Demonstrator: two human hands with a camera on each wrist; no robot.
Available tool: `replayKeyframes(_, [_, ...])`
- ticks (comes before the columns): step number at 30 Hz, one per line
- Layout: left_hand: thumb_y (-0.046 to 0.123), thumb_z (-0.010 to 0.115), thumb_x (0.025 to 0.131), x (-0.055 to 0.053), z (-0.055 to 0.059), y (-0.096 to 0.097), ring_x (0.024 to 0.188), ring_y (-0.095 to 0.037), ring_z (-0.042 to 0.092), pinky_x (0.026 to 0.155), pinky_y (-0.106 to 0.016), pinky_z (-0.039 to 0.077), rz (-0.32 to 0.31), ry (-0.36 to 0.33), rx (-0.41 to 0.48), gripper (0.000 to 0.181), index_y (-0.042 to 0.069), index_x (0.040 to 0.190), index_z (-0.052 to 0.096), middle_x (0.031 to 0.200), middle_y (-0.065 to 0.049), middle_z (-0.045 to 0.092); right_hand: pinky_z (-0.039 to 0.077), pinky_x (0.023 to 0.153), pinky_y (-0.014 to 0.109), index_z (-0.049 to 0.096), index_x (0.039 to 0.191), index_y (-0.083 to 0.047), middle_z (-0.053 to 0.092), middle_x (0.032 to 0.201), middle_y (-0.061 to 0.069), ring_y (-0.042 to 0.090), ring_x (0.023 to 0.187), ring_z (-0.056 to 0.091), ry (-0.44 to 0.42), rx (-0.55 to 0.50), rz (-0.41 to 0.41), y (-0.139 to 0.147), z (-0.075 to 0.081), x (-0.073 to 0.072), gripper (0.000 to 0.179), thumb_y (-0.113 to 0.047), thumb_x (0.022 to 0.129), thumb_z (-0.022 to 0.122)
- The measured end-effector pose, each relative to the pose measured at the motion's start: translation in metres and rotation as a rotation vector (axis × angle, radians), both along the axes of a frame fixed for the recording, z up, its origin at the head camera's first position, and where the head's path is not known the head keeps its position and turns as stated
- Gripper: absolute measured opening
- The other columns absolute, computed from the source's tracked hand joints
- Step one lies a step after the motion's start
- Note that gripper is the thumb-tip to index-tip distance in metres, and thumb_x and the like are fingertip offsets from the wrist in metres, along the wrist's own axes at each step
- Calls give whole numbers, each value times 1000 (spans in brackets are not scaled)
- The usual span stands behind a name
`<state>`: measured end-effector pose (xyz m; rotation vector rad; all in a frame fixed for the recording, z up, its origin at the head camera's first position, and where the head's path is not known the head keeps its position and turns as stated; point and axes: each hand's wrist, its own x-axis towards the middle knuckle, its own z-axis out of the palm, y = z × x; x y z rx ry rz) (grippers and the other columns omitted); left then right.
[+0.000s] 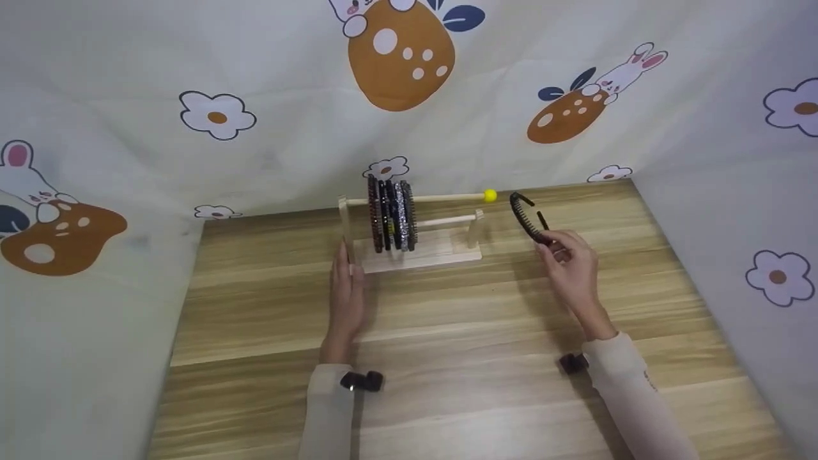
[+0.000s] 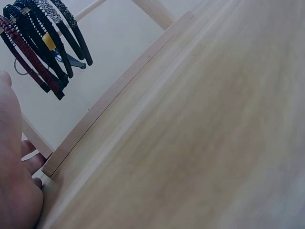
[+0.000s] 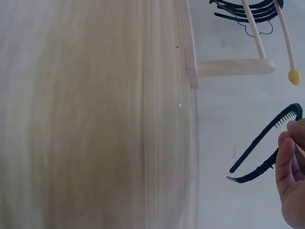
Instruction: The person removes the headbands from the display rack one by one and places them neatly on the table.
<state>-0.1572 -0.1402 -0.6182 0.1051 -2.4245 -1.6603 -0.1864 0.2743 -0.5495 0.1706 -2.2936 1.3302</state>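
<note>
My right hand (image 1: 572, 271) pinches a black headband (image 1: 525, 220) with a row of comb teeth between thumb and fingers. The headband is held up off the table, just right of the yellow ball (image 1: 490, 195) that tips the upper rod of a wooden headband rack (image 1: 425, 260). In the right wrist view the headband (image 3: 259, 143) hangs with its two ends pointing away from the hand. My left hand (image 1: 347, 300) holds the rack's left end, fingers behind the post and thumb in front. Several dark and glittery headbands (image 1: 392, 216) hang together near the left of the upper rod.
The rack stands near the back edge of a wood-grain table (image 1: 447, 358). A lower rod (image 1: 447, 221) ends at a short right post (image 1: 475, 229). Behind and beside the table hangs a pale cloth (image 1: 287, 147) printed with rabbits and flowers.
</note>
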Motion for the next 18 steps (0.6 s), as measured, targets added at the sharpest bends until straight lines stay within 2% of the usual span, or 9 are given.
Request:
replayKeyframes(4, [26, 36, 121, -2, 0, 0, 164, -51, 25, 126, -82, 20, -4, 18, 2, 64, 18, 180, 13, 185, -14, 17, 54, 70, 7, 82, 116, 5, 79, 108, 19, 2, 80, 66, 2, 4, 1, 6, -3, -2, 26, 14, 92, 82])
replayKeyframes(10, [22, 37, 119, -2, -1, 0, 167, -50, 18, 128, -81, 13, -23, 60, -1, 65, 14, 179, 12, 185, -18, 15, 53, 68, 6, 83, 111, 5, 78, 105, 20, 4, 80, 66, 29, 0, 21, 15, -8, -5, 25, 12, 87, 89])
replayKeyframes(18, [22, 38, 120, -2, -1, 0, 167, -50, 18, 128, -81, 14, -16, 62, -7, 65, 13, 179, 13, 185, -18, 14, 57, 71, 9, 82, 109, 5, 76, 108, 21, 10, 82, 69, -36, 29, 29, 21, -13, -8, 29, 3, 84, 96])
